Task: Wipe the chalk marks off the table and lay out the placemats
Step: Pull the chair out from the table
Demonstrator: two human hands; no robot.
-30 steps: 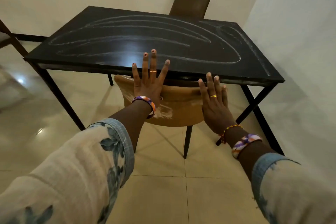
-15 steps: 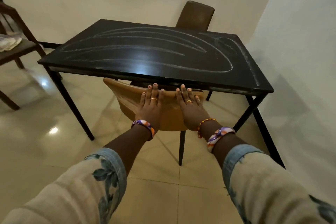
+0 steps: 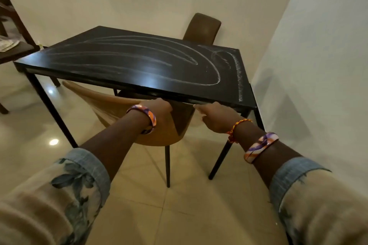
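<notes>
Both hands set on top edge of tan chair back (image 3: pixel 127 105), tucked under near edge of black tabletop (image 3: pixel 127 59). Left hand (image 3: pixel 159 108) and right hand (image 3: pixel 214 115) — fingers hidden past chair edge, so grip cannot be told. Chalk marks (image 3: pixel 209 73) spread over whole tabletop, unwiped. No cloth or placemats seen. Chair judged best drawn straight back, evenly with both hands — clear access to tabletop needed for wiping.

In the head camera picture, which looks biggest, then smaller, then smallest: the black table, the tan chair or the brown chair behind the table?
1. black table
2. tan chair, partly hidden under the table
3. brown chair, only its back shows, and it stands farther away, so it may truly be bigger.
</notes>
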